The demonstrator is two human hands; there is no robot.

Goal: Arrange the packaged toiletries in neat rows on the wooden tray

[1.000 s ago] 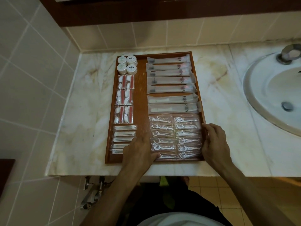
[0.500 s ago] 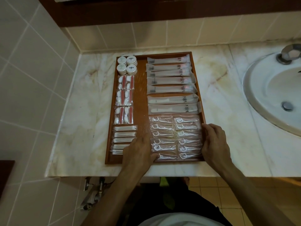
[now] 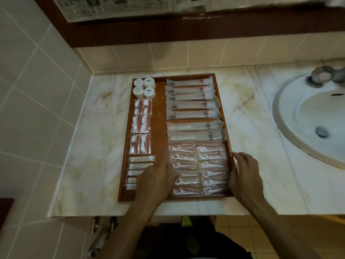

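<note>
Wooden tray sits on the marble counter, long axis running away from the person, near edge close to the counter front. Left column, far to near: four round white tubs in a square, three clear packs with red strips standing lengthwise, then cotton swab packs stacked crosswise. A bare strip of tray divides this from the right column, probably to keep small items apart from long ones.

Left hand lies flat, fingers fairly straight and together, fingertips on the left side of the floss pick packs, holding nothing; it covers the nearest swab packs. Looks like it is pressing the packs into line.

Right column, far to near: five toothbrush packs, two wider white packs, all with long axis left-right, printed ends toward the right wall. Below them the floss picks lie in two side-by-side stacks, also crosswise, heads pointing left.

Right hand rests loosely curved against the tray's right rim near the front corner, fingers spread, gripping nothing I can see; likely it squares the floss stack from the other side. Sink to the right.
</note>
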